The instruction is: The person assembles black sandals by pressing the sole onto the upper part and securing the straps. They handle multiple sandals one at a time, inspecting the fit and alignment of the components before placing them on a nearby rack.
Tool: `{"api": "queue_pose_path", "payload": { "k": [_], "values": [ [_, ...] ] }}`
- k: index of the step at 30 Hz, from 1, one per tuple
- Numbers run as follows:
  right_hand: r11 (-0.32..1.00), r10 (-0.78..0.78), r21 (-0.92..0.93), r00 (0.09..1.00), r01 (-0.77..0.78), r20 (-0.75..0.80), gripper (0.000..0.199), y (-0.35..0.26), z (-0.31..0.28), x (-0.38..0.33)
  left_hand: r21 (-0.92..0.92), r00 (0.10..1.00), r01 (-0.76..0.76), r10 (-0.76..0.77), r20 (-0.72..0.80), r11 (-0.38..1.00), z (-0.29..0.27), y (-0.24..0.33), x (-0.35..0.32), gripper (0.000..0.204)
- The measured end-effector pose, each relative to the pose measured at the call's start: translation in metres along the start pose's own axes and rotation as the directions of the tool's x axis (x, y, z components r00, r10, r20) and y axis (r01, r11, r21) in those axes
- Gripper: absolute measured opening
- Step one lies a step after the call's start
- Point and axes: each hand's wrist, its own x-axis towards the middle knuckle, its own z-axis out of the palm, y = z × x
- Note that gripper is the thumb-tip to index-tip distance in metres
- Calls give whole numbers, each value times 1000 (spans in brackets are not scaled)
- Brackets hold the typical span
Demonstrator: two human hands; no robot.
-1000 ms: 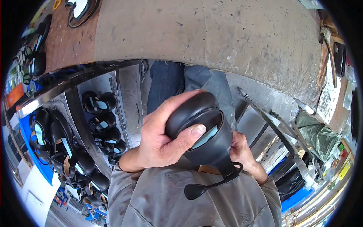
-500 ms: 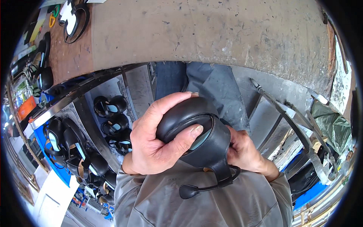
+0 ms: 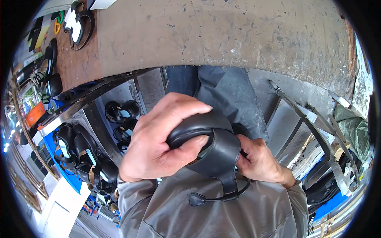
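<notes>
Gripping a black shoe (image 3: 220, 152) with left fingers (image 3: 192, 104) and right fingers (image 3: 248, 145)

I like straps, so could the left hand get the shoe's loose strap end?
Probably yes: nothing covers the strap end, near the left hand, though that hand is busy holding the black shoe.

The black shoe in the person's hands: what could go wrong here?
The black shoe is held clear of the table, so it might drop if the left grip or right grip slackens. The loose strap end hangs in front of the grey shirt and could snag. The left thumb rests on the shoe, so its nail might mark the surface.
</notes>
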Motion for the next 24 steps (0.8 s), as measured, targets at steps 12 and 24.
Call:
{"api": "queue_pose_path", "payload": {
  "k": [12, 24],
  "values": [
    [997, -26, 66, 999, 29, -45, 13, 10, -3, -8, 44, 974, -102, 90, 208, 994, -2, 8, 10, 26],
    [861, -21, 497, 984, 109, -180, 11, 44, -7, -15, -473, 954, -265, 159, -253, 840, 57, -24, -34, 75]
  ]
}}
